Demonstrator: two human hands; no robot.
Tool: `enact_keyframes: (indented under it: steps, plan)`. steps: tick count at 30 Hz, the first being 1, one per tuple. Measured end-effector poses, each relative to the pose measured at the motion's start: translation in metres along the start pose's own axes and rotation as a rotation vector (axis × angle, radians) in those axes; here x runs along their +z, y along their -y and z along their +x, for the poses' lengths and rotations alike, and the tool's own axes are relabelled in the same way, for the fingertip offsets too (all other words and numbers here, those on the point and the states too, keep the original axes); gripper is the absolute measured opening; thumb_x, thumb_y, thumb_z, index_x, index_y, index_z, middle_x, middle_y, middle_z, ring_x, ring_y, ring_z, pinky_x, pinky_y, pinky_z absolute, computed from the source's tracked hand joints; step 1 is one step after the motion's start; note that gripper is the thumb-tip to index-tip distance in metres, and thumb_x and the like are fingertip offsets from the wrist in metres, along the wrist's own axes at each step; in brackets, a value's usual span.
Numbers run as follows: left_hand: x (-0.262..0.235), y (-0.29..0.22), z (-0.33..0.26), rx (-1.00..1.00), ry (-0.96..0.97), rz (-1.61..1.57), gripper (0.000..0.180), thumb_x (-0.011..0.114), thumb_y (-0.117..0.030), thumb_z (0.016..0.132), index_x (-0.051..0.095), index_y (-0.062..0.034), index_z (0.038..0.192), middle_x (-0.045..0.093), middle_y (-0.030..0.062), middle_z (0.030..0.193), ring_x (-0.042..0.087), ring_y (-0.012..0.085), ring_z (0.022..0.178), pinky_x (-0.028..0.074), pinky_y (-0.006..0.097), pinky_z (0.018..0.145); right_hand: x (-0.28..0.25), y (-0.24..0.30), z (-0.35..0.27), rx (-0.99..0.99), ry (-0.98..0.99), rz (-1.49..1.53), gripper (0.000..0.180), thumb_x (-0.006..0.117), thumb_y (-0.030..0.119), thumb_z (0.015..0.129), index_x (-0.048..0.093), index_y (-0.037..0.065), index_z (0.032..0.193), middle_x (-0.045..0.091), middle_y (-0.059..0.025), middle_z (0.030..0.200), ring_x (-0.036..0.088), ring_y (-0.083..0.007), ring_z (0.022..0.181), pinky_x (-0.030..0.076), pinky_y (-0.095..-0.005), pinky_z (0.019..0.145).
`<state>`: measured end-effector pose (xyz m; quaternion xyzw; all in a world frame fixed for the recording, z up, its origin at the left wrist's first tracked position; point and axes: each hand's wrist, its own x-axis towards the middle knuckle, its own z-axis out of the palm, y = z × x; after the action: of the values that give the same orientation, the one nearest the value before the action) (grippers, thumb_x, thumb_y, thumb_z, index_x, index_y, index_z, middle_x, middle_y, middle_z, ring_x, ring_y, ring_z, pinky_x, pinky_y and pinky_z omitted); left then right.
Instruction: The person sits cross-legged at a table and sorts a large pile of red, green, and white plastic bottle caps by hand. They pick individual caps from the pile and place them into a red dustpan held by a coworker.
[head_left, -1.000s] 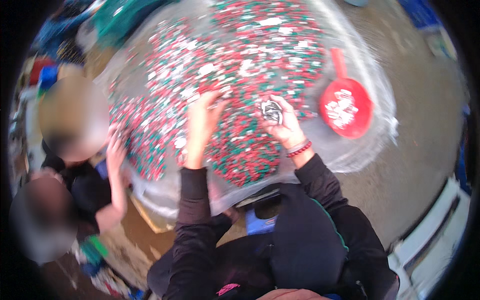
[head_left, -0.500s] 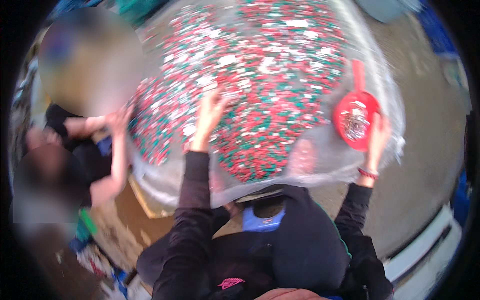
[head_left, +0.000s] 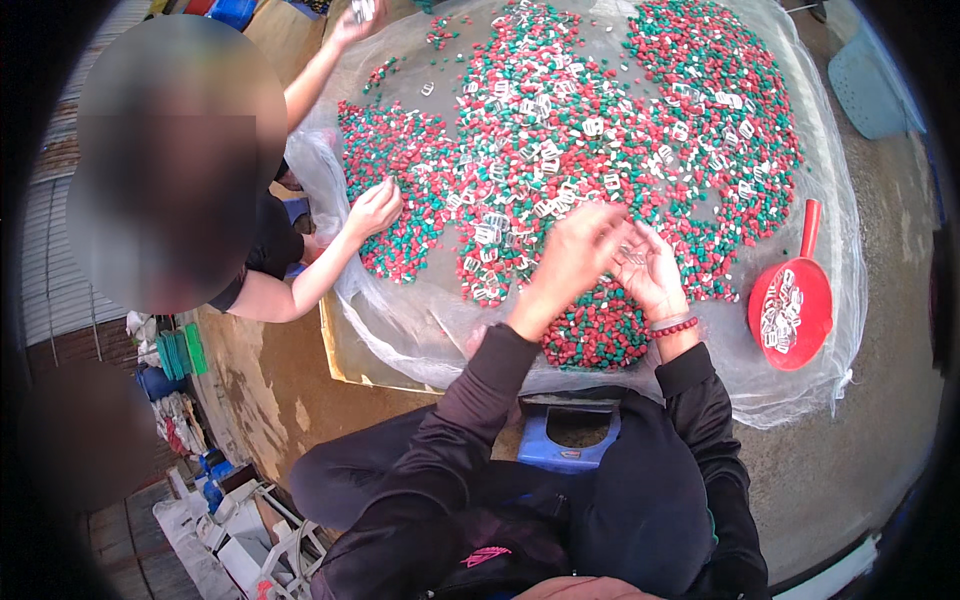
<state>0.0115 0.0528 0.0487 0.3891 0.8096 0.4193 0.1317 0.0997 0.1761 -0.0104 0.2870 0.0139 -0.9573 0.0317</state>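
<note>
Red and green pebble-like bits [head_left: 595, 330] lie heaped on a plastic-covered surface, with white slider buckles [head_left: 490, 230] scattered among them. Over the near heap my hands meet. My right hand [head_left: 655, 275] is turned palm up and cupped, with what look like white buckles in it, partly hidden. My left hand [head_left: 575, 255] reaches across to it, fingers curled over the palm; whatever is between them cannot be made out. To the right, a red long-handled scoop [head_left: 817, 320] rests on the sheet with several white buckles [head_left: 780, 315] inside.
Across the left side a co-worker's hand [head_left: 376, 207] touches the bits, while that person's other raised hand [head_left: 352, 22] holds something white. Clear plastic sheeting [head_left: 420, 350] drapes over the work surface's edge. A light-blue basket [head_left: 872, 85] stands far right; a blue stool [head_left: 565, 450] is below me.
My right hand has left the red scoop and come in beside my left, which moved toward it. The view has shifted; the co-worker has one hand raised.
</note>
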Motion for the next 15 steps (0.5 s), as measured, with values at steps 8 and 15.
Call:
enact_keyframes:
  steps: [8,15]
  plan:
    - [-0.006,0.086,0.012,0.068,0.254,0.62,0.028,0.058,0.006,0.072,0.055,0.0,0.1,0.054,0.0154,0.103,0.052,0.0352,0.103,0.049,0.041,0.083,0.009,0.06,0.063,-0.415,-0.106,-0.96,0.048,0.05,0.003,0.09,0.038,0.001,0.137,0.055,-0.0083,0.092,0.057,-0.0103,0.066,0.044,-0.0198,0.047]
    - [-0.003,0.079,-0.031,-0.351,0.255,0.039,0.024,0.068,-0.015,0.083,0.066,-0.0018,0.102,0.069,0.0134,0.089,0.068,0.0193,0.076,0.053,0.032,0.062,0.01,0.037,0.102,-0.894,-0.237,-2.336,0.049,0.046,-0.016,0.077,0.039,-0.006,0.124,0.044,-0.0267,0.112,0.06,-0.042,0.091,0.052,-0.0468,0.077]
